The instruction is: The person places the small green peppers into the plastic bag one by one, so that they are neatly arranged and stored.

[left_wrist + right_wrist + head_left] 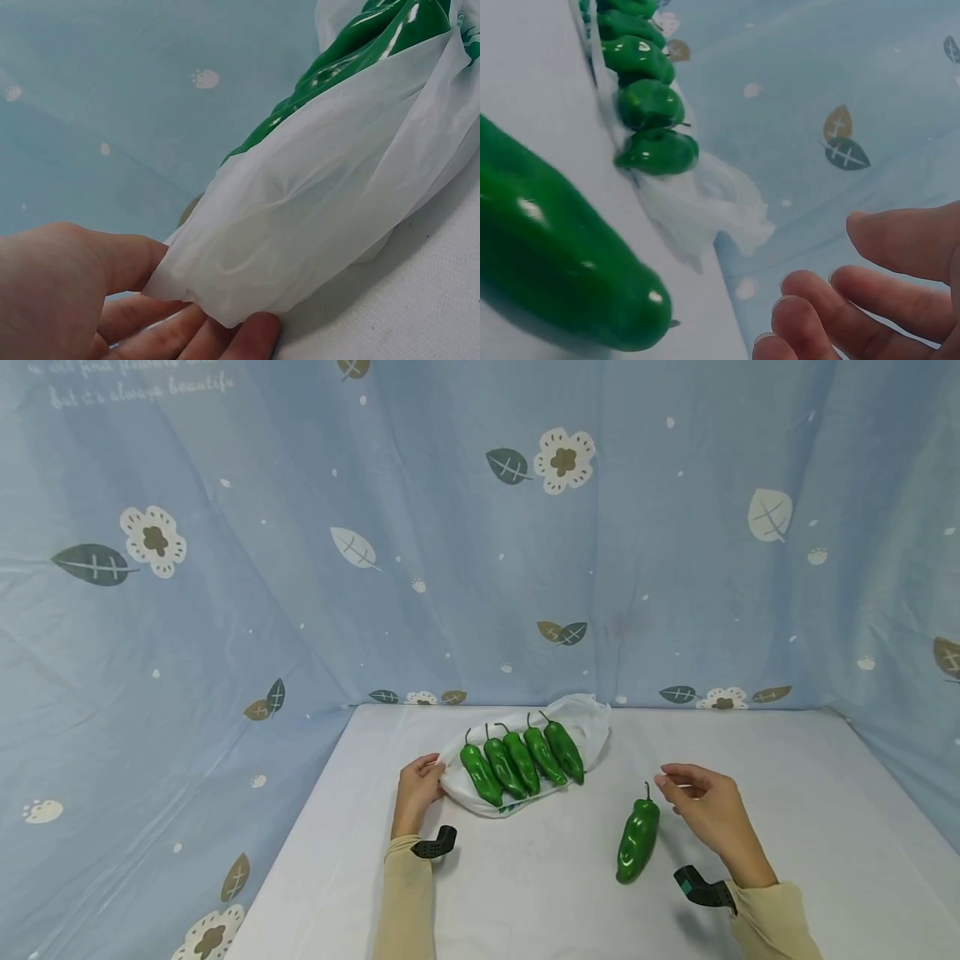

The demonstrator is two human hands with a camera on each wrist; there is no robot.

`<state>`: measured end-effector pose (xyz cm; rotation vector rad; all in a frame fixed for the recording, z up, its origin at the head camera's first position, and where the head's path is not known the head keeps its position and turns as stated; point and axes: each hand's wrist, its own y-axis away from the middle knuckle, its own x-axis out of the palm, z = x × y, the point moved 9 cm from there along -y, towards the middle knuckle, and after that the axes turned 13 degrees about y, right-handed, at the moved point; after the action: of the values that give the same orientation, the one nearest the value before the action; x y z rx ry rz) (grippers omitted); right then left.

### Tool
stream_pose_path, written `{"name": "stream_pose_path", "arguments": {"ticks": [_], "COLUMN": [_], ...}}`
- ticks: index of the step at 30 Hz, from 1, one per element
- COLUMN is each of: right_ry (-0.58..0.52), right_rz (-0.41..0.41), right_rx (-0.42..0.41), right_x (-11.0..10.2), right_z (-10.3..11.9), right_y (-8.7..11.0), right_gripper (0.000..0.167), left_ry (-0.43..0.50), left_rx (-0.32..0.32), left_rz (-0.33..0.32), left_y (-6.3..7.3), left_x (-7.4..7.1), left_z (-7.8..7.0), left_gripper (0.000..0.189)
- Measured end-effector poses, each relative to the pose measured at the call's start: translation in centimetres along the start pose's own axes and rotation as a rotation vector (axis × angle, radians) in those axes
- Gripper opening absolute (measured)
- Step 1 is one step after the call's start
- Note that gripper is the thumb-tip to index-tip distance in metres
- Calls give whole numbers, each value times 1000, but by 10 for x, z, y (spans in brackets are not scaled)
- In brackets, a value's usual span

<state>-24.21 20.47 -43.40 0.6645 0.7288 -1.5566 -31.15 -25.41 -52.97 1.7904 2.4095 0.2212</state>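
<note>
Several green peppers [521,762] lie side by side on a white plastic bag [596,727], stems pointing away. My left hand [417,789] pinches the bag's left end; the left wrist view shows the thumb over the plastic [277,217] and the other fingers beneath it. A single green pepper [637,842] lies on the table to the right of the bag. Just right of its stem, my right hand [708,806] hovers with relaxed, slightly bent fingers and nothing in them. In the right wrist view, a gap separates those fingertips [799,289] from the lone pepper [562,255].
A white cloth covers the table [555,902]. Behind it and along both sides hangs a blue curtain [465,527] with flowers and leaves. A small black device [435,843] sits on the left wrist, another [703,889] on the right.
</note>
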Motion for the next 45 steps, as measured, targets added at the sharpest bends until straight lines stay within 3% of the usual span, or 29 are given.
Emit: {"name": "stream_pose_path", "arguments": {"ticks": [31,40,45], "right_ry": [-6,71,60], "right_rz": [166,202,230], "right_rx": [128,132,130], "right_x": [36,46,52], "right_z": [-44,-50,-50], "right_y": [15,19,21], "right_gripper": [56,64,69], "left_ry": [-9,-8,-9], "left_rx": [8,11,3], "left_rz": [-7,-9,-10], "left_y": [0,-1,0], "left_x": [-1,-1,-2], "left_z": [-3,-1,0], "left_gripper": [40,40,40]}}
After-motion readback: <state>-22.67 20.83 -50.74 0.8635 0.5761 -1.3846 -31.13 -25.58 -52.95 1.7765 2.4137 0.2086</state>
